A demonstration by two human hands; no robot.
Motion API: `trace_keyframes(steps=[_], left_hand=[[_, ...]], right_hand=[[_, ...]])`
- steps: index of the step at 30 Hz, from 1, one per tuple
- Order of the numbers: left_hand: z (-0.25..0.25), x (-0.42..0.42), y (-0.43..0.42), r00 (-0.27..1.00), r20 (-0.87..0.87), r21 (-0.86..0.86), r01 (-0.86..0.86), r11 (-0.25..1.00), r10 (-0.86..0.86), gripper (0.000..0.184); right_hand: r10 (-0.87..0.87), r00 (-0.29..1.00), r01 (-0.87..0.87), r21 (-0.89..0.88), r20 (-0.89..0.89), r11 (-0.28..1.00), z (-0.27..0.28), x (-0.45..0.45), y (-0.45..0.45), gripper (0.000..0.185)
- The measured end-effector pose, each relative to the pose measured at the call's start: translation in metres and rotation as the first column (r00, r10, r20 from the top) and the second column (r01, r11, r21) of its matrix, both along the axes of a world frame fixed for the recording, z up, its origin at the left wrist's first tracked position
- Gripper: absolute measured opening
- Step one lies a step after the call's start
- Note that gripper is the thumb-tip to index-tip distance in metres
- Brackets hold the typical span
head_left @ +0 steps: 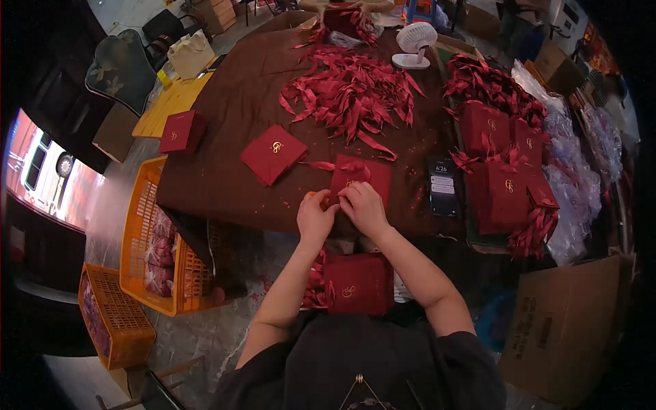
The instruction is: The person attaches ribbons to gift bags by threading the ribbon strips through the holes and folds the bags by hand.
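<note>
A flat red gift bag (373, 179) with a gold monogram lies at the near table edge, a red ribbon loop (351, 166) on its upper part. My left hand (316, 217) is closed at the bag's lower left corner; a small orange item (311, 194), too small to name, shows by its fingers. My right hand (365, 208) pinches the bag's lower edge and covers part of the monogram. Both sets of fingertips nearly meet. Left of them lies a red square piece (273, 154) with the same monogram. More red bags (358, 284) rest on my lap.
A ribbon heap (355, 92) spreads across the brown tablecloth (236, 89), near a white fan (415, 46). A phone (443, 188) and stacked bags (507, 184) are rightward. A red stack (182, 132) sits left. Orange crates (140, 232) stand below. Another person's hands (372, 7) work opposite.
</note>
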State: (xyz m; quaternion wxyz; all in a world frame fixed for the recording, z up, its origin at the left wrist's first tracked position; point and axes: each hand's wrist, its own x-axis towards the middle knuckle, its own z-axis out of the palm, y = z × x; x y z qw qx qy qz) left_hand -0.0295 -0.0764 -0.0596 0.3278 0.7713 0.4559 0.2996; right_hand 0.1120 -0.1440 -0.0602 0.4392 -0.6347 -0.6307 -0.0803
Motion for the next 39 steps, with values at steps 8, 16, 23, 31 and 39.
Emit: trace_keyframes(steps=[8, 16, 23, 31, 39], left_hand=[[-0.008, -0.005, 0.001, 0.998, 0.013, 0.103, 0.058, 0.993, -0.059, 0.043], [0.010, -0.019, 0.032, 0.953, -0.002, 0.014, 0.303, 0.953, -0.303, 0.026], [0.013, -0.007, 0.036, 0.961, -0.197, 0.175, 0.231, 0.957, -0.196, 0.017], [0.010, -0.018, 0.013, 0.970, -0.242, 0.444, 0.111, 0.889, 0.000, 0.007], [0.016, -0.084, 0.050, 0.966, -0.238, 0.434, 0.010, 0.901, 0.104, 0.008]], right_hand=[[-0.052, 0.999, 0.052, -0.044, 0.002, 0.998, -0.009, -0.008, 0.010, 0.013], [-0.056, 0.996, 0.044, -0.168, -0.070, 0.985, 0.008, 0.003, 0.003, 0.012], [0.165, 0.968, -0.215, -0.289, -0.189, 0.933, 0.020, 0.011, -0.003, 0.042], [-0.053, 0.982, 0.038, -0.087, -0.182, 0.996, 0.006, 0.010, -0.018, 0.060], [0.016, 0.993, -0.028, -0.100, -0.115, 0.995, 0.000, 0.020, -0.021, 0.032]])
